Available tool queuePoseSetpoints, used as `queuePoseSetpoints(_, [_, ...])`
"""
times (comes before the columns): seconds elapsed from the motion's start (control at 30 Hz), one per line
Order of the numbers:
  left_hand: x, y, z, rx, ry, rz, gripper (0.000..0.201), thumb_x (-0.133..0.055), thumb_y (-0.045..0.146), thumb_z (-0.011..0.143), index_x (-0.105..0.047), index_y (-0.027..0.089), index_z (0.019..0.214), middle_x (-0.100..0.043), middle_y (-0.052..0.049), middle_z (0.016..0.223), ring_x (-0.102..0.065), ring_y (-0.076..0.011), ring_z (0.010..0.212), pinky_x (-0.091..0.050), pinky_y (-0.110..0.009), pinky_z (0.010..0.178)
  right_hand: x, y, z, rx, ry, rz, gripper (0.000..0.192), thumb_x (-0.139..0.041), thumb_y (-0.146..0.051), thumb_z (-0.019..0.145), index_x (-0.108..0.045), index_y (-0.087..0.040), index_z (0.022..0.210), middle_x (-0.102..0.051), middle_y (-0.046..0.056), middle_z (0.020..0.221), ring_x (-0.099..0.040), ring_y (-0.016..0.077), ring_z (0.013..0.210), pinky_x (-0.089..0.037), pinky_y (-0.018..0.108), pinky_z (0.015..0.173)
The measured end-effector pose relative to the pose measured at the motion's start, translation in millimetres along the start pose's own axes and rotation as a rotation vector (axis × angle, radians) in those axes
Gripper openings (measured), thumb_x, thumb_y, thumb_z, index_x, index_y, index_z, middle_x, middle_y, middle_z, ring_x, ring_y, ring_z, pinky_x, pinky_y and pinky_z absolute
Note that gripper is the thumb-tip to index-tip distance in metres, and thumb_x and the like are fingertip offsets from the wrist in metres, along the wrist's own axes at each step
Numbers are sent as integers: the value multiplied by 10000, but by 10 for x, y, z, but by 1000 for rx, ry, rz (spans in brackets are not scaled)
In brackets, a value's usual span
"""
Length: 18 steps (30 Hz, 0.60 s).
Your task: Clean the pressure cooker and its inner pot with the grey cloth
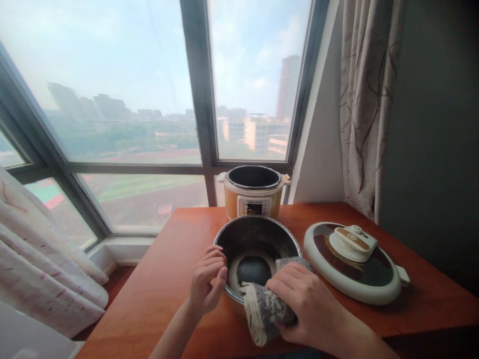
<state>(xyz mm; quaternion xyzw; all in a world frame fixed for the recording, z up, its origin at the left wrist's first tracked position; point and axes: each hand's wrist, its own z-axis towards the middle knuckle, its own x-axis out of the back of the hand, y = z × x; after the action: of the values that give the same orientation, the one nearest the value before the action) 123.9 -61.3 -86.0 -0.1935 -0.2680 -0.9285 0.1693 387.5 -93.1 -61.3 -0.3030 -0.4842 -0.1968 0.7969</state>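
Note:
A dark inner pot [254, 237] with a bare metal rim stands on the table in front of me, its open top facing up. Curled at the pot's left rim, my left hand [208, 280] is closed on the edge, thumb towards me. My right hand [312, 304] grips a folded grey and white cloth [270, 311] over the pot's near right rim. Part of the cloth hangs down outside the pot, and my fingers hide some of it. Behind the pot is the orange and white pressure cooker body [232, 202], lidless, with its control panel towards me.
To the right, a round lid [348, 267] with a white rim and raised handle lies on the reddish-brown wooden table [179, 239]. Large windows [130, 124] rise behind the table. Patterned curtains hang at the left [45, 259] and right [362, 99].

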Motion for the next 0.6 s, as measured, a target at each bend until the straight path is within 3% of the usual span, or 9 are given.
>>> queuePoseSetpoints(0.13, [149,-137,77,13,-66,6,349,-397,230,969,-410,220,621,-459,14,596,-505,-161,651,-463,-429,905,212,209,73,72,-66,36,432,-686,-202,644,-628,-234,1071,-684,28,1035,-595,244,999,-366,434,1052])
queuePoseSetpoints(0.23, [185,-186,108,23,-86,19,358,-402,229,970,-418,217,613,-480,10,608,-508,-155,646,-472,-422,910,246,314,109,76,-48,42,454,-672,-183,615,-624,-226,1064,-682,28,1038,-600,238,991,-307,455,1115])
queuePoseSetpoints(0.47, [126,-62,13,-21,-38,102,287,-402,177,954,-453,210,673,-504,1,652,-518,-163,690,-459,-432,917,72,246,82,10,39,-10,379,-682,-200,598,-639,-211,975,-661,29,964,-556,244,942,-344,439,1025])
queuePoseSetpoints(0.6, [52,139,-88,-65,-112,154,200,-404,137,907,-496,215,748,-558,-21,718,-545,-191,769,-424,-481,959,8,63,78,-66,71,-64,260,-715,-270,609,-620,-226,847,-644,23,880,-530,247,886,-368,400,889])
